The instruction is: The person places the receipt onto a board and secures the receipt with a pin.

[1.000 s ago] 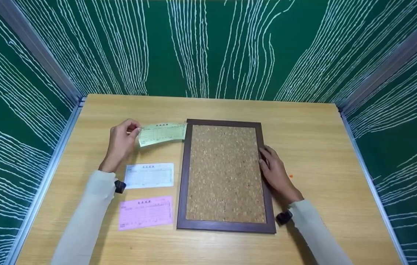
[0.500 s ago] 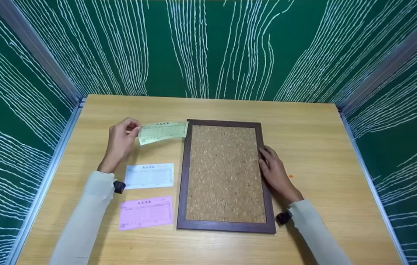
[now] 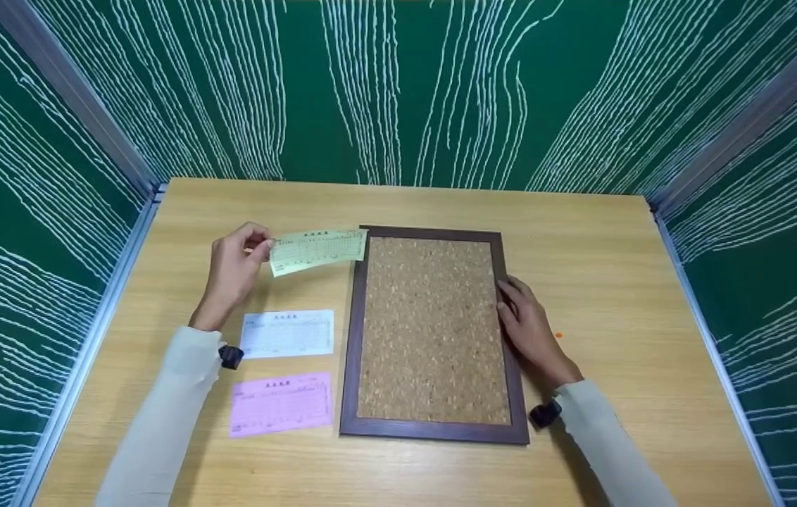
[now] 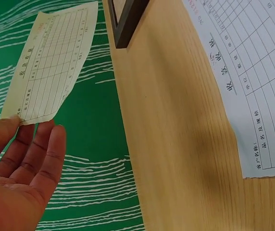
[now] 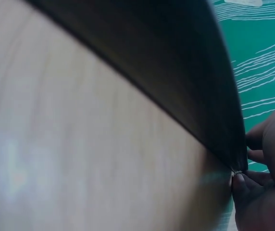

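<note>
At the back left, my left hand (image 3: 235, 271) pinches the left end of a green receipt slip (image 3: 317, 251) between thumb and fingers. The slip is raised and slightly bowed, and its right end overlaps the upper-left corner of a framed cork board (image 3: 434, 331). In the left wrist view the slip (image 4: 51, 62) stretches away from the fingertips. My right hand (image 3: 531, 331) rests against the board's right edge, fingertips and thumb touching the dark brown frame (image 3: 434, 430). From the right wrist, the fingers (image 5: 257, 137) show against the dark side of the frame (image 5: 195, 86).
Left of the board, a pale blue slip (image 3: 287, 334) lies flat, with a pink slip (image 3: 281, 404) nearer the front. A small orange bit (image 3: 559, 335) lies right of my right hand. Green walls (image 3: 342, 91) with white lines border the wooden table (image 3: 581, 225).
My left hand has carried the green slip slightly right and up, so its right end now overlaps the frame's upper-left corner more. My right hand and the board keep their places.
</note>
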### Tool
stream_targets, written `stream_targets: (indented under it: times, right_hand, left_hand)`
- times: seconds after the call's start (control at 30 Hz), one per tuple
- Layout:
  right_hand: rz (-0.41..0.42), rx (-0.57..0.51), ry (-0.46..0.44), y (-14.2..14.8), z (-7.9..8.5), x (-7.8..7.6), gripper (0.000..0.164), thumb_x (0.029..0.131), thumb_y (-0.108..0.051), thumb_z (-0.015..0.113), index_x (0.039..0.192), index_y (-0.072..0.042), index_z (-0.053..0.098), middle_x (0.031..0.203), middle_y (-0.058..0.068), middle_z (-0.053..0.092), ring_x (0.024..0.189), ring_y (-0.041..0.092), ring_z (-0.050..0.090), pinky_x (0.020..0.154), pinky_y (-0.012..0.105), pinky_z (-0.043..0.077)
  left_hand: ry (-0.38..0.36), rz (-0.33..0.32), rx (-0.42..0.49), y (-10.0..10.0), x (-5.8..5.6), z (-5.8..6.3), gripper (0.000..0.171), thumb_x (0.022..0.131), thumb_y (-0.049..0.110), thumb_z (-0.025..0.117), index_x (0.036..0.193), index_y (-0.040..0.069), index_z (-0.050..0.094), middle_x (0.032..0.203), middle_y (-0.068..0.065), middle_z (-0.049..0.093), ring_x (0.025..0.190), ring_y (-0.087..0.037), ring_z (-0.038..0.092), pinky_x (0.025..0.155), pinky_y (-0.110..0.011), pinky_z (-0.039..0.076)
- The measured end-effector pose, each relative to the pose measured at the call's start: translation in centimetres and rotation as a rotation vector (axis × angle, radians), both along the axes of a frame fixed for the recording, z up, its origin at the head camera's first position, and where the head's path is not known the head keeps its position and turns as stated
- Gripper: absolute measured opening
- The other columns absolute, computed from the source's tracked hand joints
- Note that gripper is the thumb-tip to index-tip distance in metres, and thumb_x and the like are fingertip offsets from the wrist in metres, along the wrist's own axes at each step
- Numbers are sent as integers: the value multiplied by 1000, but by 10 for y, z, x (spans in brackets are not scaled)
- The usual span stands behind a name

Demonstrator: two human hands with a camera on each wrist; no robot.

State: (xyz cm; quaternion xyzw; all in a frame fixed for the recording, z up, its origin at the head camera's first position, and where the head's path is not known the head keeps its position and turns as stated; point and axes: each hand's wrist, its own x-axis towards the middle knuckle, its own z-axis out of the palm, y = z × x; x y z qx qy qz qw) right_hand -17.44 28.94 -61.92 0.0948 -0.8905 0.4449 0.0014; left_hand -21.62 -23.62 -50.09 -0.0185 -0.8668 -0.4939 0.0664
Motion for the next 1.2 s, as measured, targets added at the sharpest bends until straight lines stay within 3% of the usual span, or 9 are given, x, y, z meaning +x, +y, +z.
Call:
stream_targets:
  times: [0.3, 0.47, 0.7, 0.9, 1.2]
  right_hand:
    - [-14, -49, 13, 1, 3, -3, 49, 113, -3, 58, 159, 9, 49, 170, 30, 36, 159, 47, 36, 127, 62, 34]
    - [-49, -76, 31, -2, 4, -2, 50, 112, -4, 60, 159, 9, 49, 170, 30, 37, 158, 46, 37, 127, 61, 34]
    - [-88, -81, 97, -10, 9, -1, 47, 111, -5, 62, 155, 9, 54, 167, 30, 42, 157, 46, 38, 129, 64, 28]
    - [-50, -115, 122, -17, 17, -2, 47, 112, -5, 62, 155, 9, 53, 164, 30, 45, 155, 43, 42, 127, 63, 32]
    - [-4, -87, 152, -29, 29, -2, 48, 111, -8, 65, 155, 8, 54, 162, 31, 48, 155, 44, 44, 126, 65, 33]
  left_hand:
    - [45, -8, 14, 3, 3, 0, 15, 110, 3, 66, 120, -6, 73, 112, -17, 76, 99, -26, 69, 77, -17, 58]
    - [60, -14, 28, 4, 5, 0, 10, 109, 2, 67, 116, -1, 74, 110, -14, 76, 99, -25, 70, 80, -26, 62]
    - [47, -29, 23, 6, 8, 3, 11, 110, 6, 67, 117, 3, 74, 113, -10, 75, 101, -23, 68, 82, -24, 61]
    - [41, -35, 24, 10, 10, 7, 12, 110, 6, 67, 119, 2, 74, 114, -10, 75, 102, -23, 68, 80, -21, 58]
    - [37, -53, 47, 20, 11, 10, 11, 110, 6, 68, 119, 4, 74, 113, -9, 75, 101, -23, 68, 83, -28, 61]
